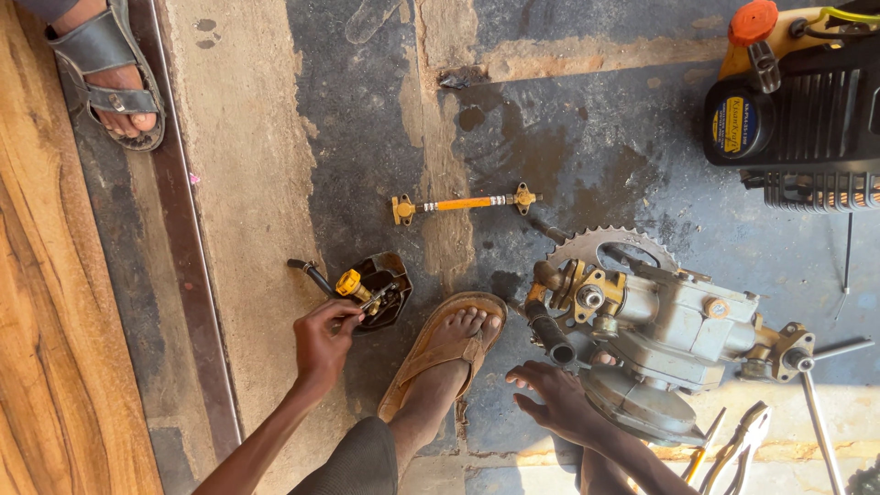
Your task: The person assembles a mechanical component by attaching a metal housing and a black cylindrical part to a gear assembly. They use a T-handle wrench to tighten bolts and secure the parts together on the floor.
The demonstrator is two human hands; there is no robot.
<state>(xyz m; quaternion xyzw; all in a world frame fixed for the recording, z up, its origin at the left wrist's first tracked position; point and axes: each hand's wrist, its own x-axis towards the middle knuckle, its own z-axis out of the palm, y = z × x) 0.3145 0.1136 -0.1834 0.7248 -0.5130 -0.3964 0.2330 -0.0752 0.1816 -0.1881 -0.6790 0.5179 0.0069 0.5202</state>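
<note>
Reaching into a small dark tray [390,286] on the concrete floor [257,183], the left hand [323,341] has its fingers pinched on a small metal part beside a yellow fitting [348,282]; what exactly it grips is too small to tell. The right hand [555,399] lies spread, fingers apart, at the base of the grey pump body [665,335], touching or just short of it, near a black hose stub [550,337]. A sandalled foot [454,348] sits between the two hands. To pick cleanly from the tray, I judge it best to keep the pinch light and lift straight up, so the loose pieces beside the fitting stay put, while the spread hand steadies the pump. An orange rod [466,203] lies well apart above, pliers [738,445] near the pump's lower edge, and another person's sandalled foot [108,78] at the top left.
</note>
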